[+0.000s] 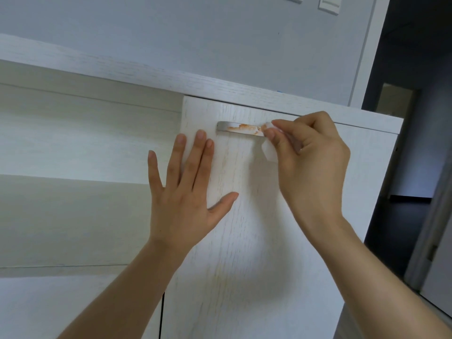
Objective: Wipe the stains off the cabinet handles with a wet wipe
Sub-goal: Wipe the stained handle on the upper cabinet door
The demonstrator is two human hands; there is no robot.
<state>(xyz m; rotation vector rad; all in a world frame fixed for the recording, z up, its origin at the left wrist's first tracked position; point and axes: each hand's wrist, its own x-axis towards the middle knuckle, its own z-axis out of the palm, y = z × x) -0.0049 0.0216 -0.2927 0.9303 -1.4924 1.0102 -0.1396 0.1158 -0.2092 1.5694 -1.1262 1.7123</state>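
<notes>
Two fingers [270, 137] pinching wipe [269, 152], touching handle [238, 128]

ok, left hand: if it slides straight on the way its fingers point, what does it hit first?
Probably the left end of the stained handle. The left hand lies flat on the cabinet door, its fingers aimed up, slightly right. It may pass just left and reach the cabinet top.

Pale blue-grey wall [171, 33] up top with a couple of white switches [329, 3]. Whitewashed wood cabinet [73, 143] fills most of the view, and a dark doorway [403, 143] opens on the right. Soft, even light.
</notes>
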